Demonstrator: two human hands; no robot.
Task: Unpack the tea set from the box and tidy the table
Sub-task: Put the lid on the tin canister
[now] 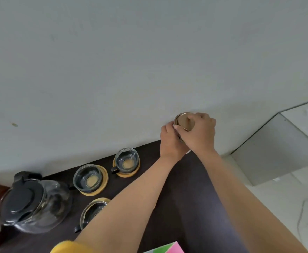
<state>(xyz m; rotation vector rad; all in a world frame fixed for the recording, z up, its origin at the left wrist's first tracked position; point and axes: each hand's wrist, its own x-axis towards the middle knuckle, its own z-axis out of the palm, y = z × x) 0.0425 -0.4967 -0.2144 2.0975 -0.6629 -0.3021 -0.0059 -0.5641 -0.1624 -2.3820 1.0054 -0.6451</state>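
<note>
A small jar with a gold-brown lid (183, 121) stands at the far edge of the dark table (186, 189), by the wall. My left hand (170, 141) wraps around the jar's body. My right hand (199, 133) grips the lid from above and the right. A glass teapot with a black lid (32, 203) stands at the left. Three glass cups sit on round wooden coasters: one at the back (126, 160), one in the middle (88, 178), one nearest me (93, 210), partly hidden by my left forearm.
A pale wall (113, 70) rises right behind the table. A white cabinet or box (277, 152) stands to the right on a marbled white floor. The corner of a pink and green box (167, 248) shows at the bottom edge.
</note>
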